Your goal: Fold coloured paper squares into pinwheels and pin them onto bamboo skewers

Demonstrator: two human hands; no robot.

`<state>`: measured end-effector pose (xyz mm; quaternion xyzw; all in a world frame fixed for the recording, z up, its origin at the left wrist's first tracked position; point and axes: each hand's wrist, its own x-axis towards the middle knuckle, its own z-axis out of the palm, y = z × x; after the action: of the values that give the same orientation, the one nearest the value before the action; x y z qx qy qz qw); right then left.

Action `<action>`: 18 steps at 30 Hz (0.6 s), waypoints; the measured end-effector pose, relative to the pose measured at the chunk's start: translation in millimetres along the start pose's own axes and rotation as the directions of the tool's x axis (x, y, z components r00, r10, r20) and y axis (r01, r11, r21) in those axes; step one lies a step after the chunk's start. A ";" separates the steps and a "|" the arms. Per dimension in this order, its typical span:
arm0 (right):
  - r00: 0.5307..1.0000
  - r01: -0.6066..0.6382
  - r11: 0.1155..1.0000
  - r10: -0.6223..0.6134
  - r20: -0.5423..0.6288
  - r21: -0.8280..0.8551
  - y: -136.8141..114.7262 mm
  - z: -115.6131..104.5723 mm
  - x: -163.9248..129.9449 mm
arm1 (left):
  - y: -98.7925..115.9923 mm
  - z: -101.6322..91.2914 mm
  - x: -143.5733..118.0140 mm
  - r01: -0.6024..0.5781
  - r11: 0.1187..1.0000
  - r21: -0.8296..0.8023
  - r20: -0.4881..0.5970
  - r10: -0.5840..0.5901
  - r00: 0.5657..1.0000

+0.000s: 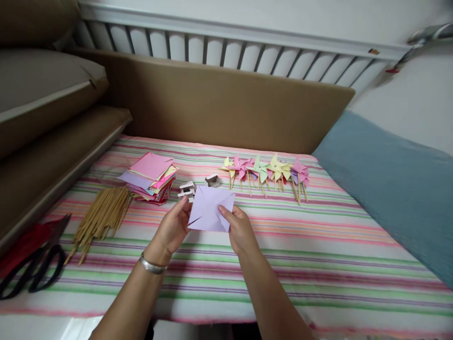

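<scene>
A square sheet of lilac paper (209, 210) is held up over the striped cloth, with slits running in from its corners. My left hand (175, 223) grips its left edge, thumb at the side and fingers behind. On the right edge, my right hand (239, 226) pinches the sheet with the thumb on top; its other fingers are mostly hidden underneath. Just beyond the sheet stand two small open boxes, one white (187, 189) and one greyish (212, 180); I cannot make out their contents.
Left lie a stack of coloured paper (152, 167), a bundle of thin sticks (101, 212) and black-handled scissors (46, 264). Finished paper pinwheels (260, 168) lie in a row at the back right. A brown board (219, 104) stands behind the striped cloth (318, 283).
</scene>
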<state>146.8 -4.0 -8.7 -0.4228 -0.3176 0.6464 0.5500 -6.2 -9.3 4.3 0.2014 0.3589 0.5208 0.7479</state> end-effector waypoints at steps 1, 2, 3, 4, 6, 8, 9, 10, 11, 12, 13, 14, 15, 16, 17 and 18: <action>1.000 -0.001 1.000 0.001 0.001 0.006 0.4 0.0 -0.1 | 0.2 -0.8 0.2 0.006 1.000 -0.008 0.001 -0.006 1.000; 1.000 -0.003 1.000 0.003 -0.001 0.009 0.5 -0.3 0.2 | 0.5 -1.8 0.7 0.005 1.000 -0.013 -0.003 -0.005 1.000; 1.000 -0.005 1.000 0.005 -0.004 0.009 0.6 -0.8 0.7 | 0.9 -3.3 1.5 0.003 1.000 -0.014 -0.009 -0.003 1.000; 1.000 -0.006 1.000 0.006 -0.009 0.008 0.5 -1.4 1.5 | 1.3 -5.1 2.4 0.003 1.000 -0.012 -0.014 -0.003 1.000; 1.000 -0.005 1.000 0.006 -0.025 0.007 0.1 -2.9 3.6 | 2.4 -9.5 4.5 0.017 1.000 -0.010 -0.016 -0.017 1.000; 0.999 0.000 1.000 0.001 -0.040 0.017 -0.5 -4.3 5.7 | 3.5 -14.0 6.3 0.040 0.999 -0.015 -0.009 -0.040 0.999; 0.999 0.004 1.000 -0.002 -0.045 0.025 -0.8 -4.8 6.5 | 3.9 -15.8 7.0 0.050 0.999 -0.019 -0.005 -0.051 0.999; 0.999 0.006 0.999 -0.004 -0.048 0.032 -1.1 -5.2 7.2 | 4.1 -17.1 7.4 0.054 0.998 -0.022 -0.006 -0.055 0.998; 0.999 0.007 0.999 -0.006 -0.048 0.036 -1.3 -5.4 7.6 | 4.1 -18.0 7.6 0.058 0.998 -0.024 -0.006 -0.058 0.998; 0.999 0.007 0.999 -0.005 -0.048 0.038 -1.4 -5.5 7.8 | 4.0 -18.4 7.5 0.063 0.998 -0.023 -0.003 -0.064 0.998; 0.999 0.003 0.999 -0.001 -0.047 0.036 -1.4 -5.6 7.9 | 3.7 -18.4 7.1 0.069 0.997 -0.021 0.003 -0.069 0.998; 0.999 -0.004 1.000 0.005 -0.045 0.031 -1.4 -5.6 7.8 | 3.3 -18.1 6.6 0.075 0.997 -0.016 0.015 -0.075 0.997; 0.999 -0.010 1.000 0.011 -0.043 0.027 -1.3 -5.7 7.7 | 2.9 -17.8 6.0 0.080 0.997 -0.009 0.029 -0.080 0.996; 0.999 -0.014 1.000 0.015 -0.040 0.023 -1.2 -5.8 7.6 | 2.5 -17.5 5.4 0.085 0.996 -0.001 0.042 -0.085 0.995; 0.999 -0.017 1.000 0.018 -0.035 0.020 -1.1 -5.9 7.5 | 2.2 -17.3 4.8 0.091 0.996 0.008 0.053 -0.091 0.994; 0.999 -0.017 1.000 0.018 -0.031 0.019 -1.0 -6.2 7.5 | 1.9 -17.2 4.4 0.097 0.995 0.018 0.061 -0.098 0.993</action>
<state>152.5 3.2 -12.0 -0.4303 -0.2991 0.6475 0.5532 -19.4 -5.8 -7.2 0.2051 0.3489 0.4745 0.7817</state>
